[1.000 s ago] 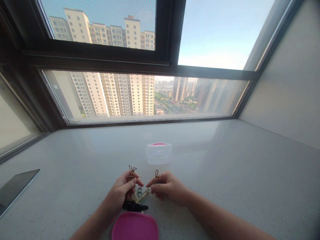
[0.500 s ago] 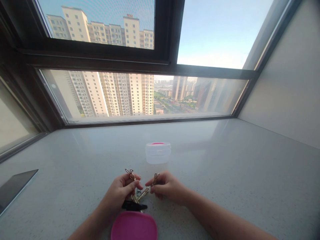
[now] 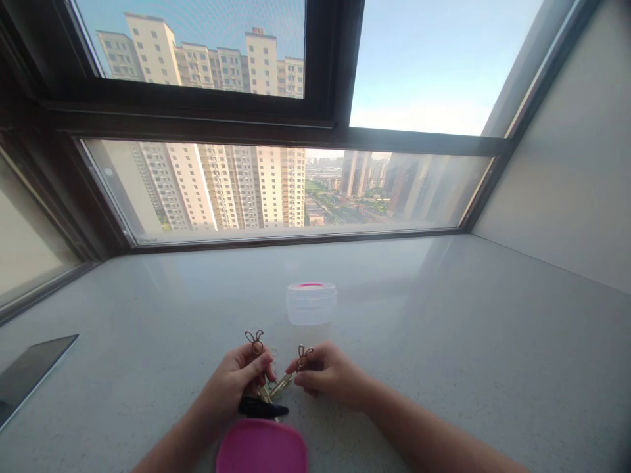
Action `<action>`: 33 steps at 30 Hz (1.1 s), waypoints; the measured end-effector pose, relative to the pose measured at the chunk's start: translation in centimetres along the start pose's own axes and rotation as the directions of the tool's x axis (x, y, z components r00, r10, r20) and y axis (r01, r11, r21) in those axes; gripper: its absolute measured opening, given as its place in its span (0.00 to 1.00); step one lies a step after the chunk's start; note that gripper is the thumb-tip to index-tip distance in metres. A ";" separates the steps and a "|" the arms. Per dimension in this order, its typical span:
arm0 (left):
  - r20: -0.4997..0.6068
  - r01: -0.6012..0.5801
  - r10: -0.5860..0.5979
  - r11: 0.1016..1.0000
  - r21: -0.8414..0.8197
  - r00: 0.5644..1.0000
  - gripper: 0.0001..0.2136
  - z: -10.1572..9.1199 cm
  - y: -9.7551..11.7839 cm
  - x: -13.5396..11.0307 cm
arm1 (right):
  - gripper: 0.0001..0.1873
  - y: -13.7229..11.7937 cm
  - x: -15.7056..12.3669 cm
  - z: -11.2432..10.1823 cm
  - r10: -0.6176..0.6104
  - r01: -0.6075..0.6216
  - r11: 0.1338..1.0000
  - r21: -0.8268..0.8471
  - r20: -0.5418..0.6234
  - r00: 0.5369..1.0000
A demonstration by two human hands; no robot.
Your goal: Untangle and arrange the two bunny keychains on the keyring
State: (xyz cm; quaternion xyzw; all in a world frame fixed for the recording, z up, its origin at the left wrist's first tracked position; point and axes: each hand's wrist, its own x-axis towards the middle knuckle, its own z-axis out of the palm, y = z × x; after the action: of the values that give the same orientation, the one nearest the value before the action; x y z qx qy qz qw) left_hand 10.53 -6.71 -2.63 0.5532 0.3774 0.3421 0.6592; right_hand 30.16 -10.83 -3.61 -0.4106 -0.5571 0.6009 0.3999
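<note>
My left hand (image 3: 235,381) pinches a small brown bunny-eared hair clip (image 3: 255,341) that sticks up above its fingers. My right hand (image 3: 327,374) pinches a second bunny-eared hair clip (image 3: 303,355) the same way. The two hands sit close together over the grey stone sill. Between and below them lie a few more clips: gold ones (image 3: 274,389) and a black one (image 3: 260,409). A clear plastic container (image 3: 311,303) stands just beyond the hands. Its pink lid (image 3: 261,448) lies flat in front of me.
A dark flat slab like a phone or tablet (image 3: 30,370) lies at the left edge of the sill (image 3: 444,328). A dark-framed window (image 3: 296,131) runs along the back, and a pale wall (image 3: 566,164) rises at the right.
Both clips tilted down and inward half a second ago and now stand up again, slightly lower and closer to the loose pile than a second ago. The hands stayed where they were.
</note>
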 end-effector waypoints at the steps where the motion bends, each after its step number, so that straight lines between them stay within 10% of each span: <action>1: 0.005 0.012 -0.012 1.000 -0.014 1.000 0.10 0.0 0.1 -0.1 | 0.18 0.0 0.0 0.0 0.001 -0.001 1.000 0.003 -0.002 1.000; 33: 0.049 0.060 -0.054 0.988 -0.143 0.997 0.13 0.2 -0.2 0.0 | 0.20 -0.2 0.2 0.2 -0.036 0.036 0.996 0.086 0.000 0.999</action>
State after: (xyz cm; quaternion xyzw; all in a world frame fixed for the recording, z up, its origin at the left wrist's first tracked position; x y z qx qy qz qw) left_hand 10.71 -6.85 -2.82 0.5006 0.3525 0.3370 0.7153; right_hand 29.88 -10.72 -3.40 -0.3824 -0.5383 0.6174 0.4276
